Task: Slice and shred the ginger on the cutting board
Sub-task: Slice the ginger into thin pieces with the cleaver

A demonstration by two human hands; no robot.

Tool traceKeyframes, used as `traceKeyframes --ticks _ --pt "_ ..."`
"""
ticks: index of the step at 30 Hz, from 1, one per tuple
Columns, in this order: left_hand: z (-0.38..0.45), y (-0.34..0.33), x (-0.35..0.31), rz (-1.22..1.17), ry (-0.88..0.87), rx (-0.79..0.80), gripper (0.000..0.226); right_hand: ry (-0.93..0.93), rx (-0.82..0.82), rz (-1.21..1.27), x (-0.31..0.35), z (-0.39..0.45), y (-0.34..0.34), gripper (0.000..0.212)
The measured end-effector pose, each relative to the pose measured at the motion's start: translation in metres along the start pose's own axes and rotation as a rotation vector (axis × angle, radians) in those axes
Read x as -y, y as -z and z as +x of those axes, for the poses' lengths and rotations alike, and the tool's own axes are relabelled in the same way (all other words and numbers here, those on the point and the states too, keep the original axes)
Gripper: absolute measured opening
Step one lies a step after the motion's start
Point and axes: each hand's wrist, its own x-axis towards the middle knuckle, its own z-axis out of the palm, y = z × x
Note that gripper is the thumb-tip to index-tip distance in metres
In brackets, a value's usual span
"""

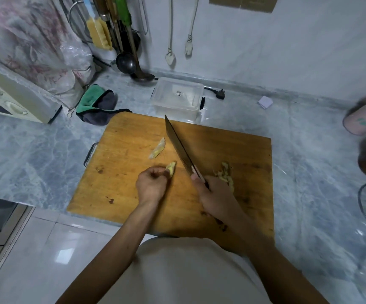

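My left grip (152,183) is curled tight round a small piece of ginger (170,168), pinching it down on the cutting board (122,172) with only its pale end poking out past my fingertips. My right grip (215,198) is wrapped fully round the handle of the knife (178,143), whose dark blade runs away from me and slightly leftward, passing just beside the held piece on its right; whether the edge is touching the wood I cannot tell. A second ginger strip (157,148) lies loose beyond my left grip, just left of the blade, and a heap of ginger scraps (225,172) sits beside my right grip on its far side. The main risk, as I judge it, is the size of the piece: so little sticks out of my left grip that the next cut would fall very near my fingertips, and a small knobbly lump may roll or squirt free under pressure. A long blade steered from the handle could also wander sideways. The loose strip could be nudged off toward the tabletop (35,150) if I sweep the knife left, and the scraps under my right wrist may get dragged about.
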Motion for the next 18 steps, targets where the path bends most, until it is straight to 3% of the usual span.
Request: traceKeyframes --ticks 3,5,9,15,18 --pt "0.000 0.003 0.002 0.156 -0.114 -0.026 0.009 -0.025 0.006 0.028 -0.006 -0.004 -0.005 0.051" --pt "0.006 0.006 0.001 0.173 -0.095 -0.009 0.005 -0.028 0.012 0.051 -0.009 -0.004 -0.007 0.052" --pt "0.015 0.000 -0.003 -0.062 0.137 0.137 0.011 -0.030 0.026 0.059 -0.011 -0.003 -0.007 0.052" --pt "0.011 -0.014 0.007 -0.139 0.134 0.108 0.010 -0.014 0.043 0.014 -0.010 -0.008 -0.003 0.051" --pt "0.009 -0.011 0.007 0.108 -0.059 0.032 0.023 -0.086 0.087 -0.001 -0.009 -0.007 -0.001 0.055"
